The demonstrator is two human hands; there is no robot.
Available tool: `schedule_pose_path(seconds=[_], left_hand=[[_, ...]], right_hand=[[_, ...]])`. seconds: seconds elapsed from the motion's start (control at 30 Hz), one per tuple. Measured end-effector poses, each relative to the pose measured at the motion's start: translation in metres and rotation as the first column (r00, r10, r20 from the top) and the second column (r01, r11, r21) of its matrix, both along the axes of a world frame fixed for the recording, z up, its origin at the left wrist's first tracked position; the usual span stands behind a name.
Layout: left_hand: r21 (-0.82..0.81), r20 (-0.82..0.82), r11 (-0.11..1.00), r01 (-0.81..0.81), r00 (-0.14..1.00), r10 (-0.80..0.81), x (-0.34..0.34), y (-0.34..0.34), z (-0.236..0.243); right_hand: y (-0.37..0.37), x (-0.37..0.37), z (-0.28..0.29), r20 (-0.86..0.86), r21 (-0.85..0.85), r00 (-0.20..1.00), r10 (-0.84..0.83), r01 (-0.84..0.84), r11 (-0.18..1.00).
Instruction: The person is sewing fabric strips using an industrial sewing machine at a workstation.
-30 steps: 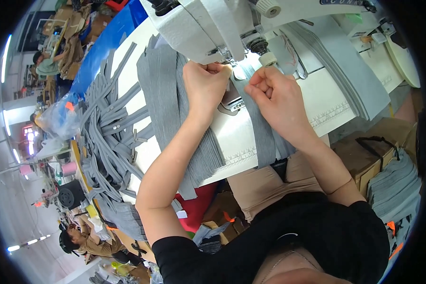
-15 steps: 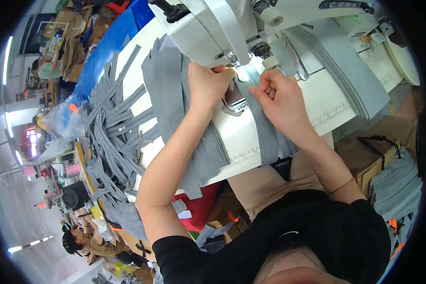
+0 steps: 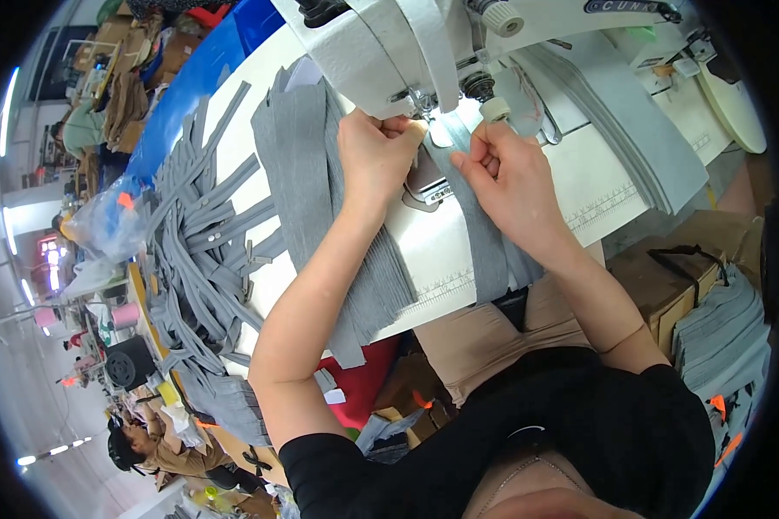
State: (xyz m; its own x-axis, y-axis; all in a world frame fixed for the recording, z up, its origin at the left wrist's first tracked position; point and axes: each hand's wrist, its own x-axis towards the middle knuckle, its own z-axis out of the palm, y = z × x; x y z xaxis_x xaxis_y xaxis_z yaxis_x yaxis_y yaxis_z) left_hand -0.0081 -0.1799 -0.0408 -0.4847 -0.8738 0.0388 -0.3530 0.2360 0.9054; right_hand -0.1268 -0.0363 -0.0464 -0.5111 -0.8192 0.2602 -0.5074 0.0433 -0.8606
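A grey fabric strip (image 3: 479, 227) runs under the needle area of a white sewing machine (image 3: 381, 54) and hangs over the table's front edge. My left hand (image 3: 375, 164) is closed in a pinch just left of the needle, its fingertips beside the strip's edge; what lies between them is hidden. On the strip's right side, my right hand (image 3: 512, 183) is curled, thumb and forefinger pinching the fabric close to the presser foot. A bright lamp glow covers part of the strip there. Beneath my left forearm lies a stack of grey fabric pieces (image 3: 299, 156).
Narrow grey strips (image 3: 195, 268) lie tangled on the table's left side. Flat pale-grey panels (image 3: 619, 121) are stacked right of the machine. A cardboard box (image 3: 666, 311) and more grey fabric (image 3: 725, 333) stand low at right. Another person (image 3: 160, 445) works at far lower left.
The whole view has shifted slightly, with the machine a little higher in it. Both hands keep nearly the same grip and place by the needle.
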Motion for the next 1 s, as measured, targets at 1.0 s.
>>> schedule_pose_path(seconds=[1.0], left_hand=[[-0.371, 0.088, 0.915, 0.16, 0.987, -0.136, 0.02, 0.046, -0.002]], right_hand=[[-0.046, -0.051, -0.034, -0.535, -0.079, 0.845, -0.008, -0.041, 0.996]])
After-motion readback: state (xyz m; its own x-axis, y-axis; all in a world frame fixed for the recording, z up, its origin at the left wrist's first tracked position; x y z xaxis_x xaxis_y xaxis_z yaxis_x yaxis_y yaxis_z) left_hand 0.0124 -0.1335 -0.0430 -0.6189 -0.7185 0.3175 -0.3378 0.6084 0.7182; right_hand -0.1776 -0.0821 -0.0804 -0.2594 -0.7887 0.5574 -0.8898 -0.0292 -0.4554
